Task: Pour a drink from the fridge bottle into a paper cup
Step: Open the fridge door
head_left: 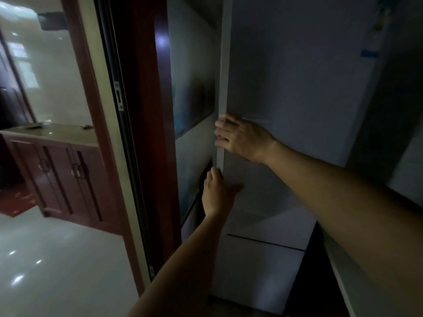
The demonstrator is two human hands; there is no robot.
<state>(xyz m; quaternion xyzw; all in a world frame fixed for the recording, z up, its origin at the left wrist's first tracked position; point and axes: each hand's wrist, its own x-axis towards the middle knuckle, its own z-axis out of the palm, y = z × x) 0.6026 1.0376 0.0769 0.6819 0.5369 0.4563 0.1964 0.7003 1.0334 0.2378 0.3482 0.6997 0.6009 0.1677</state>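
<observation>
A tall pale grey fridge (297, 88) fills the middle and right of the head view, its doors shut. My right hand (240, 139) grips the left edge of the upper door, fingers curled round it. Just below, my left hand (216, 193) holds the left edge of the middle door section, fingers hooked into the gap beside the wall. No bottle and no paper cup are in view.
A dark red door frame (146, 133) with a sliding-door track stands directly left of the fridge. Through the doorway are a wooden cabinet (61, 170) and a glossy tiled floor (57, 259). A white counter edge (343, 282) runs along the lower right.
</observation>
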